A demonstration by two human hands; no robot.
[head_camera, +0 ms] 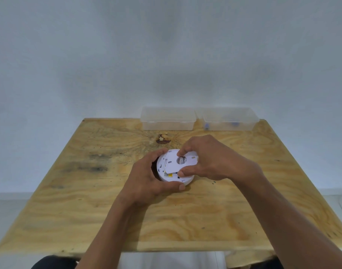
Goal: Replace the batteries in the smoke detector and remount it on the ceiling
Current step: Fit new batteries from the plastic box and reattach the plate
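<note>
A round white smoke detector (pixel 163 167) lies back side up near the middle of the wooden table (pixel 88 200). My left hand (pixel 147 181) wraps around its left and front rim. My right hand (pixel 209 160) pinches a white mounting plate (pixel 174 164) with a round hole, held tilted over the detector's back. Through the hole I see part of the battery bay. A yellow label shows at the detector's lower edge.
Two clear plastic boxes stand at the table's far edge: one (pixel 168 119) looks empty, the other (pixel 229 119) holds small bluish items. A dark knot (pixel 162 138) marks the wood behind the detector. A white wall rises behind the table.
</note>
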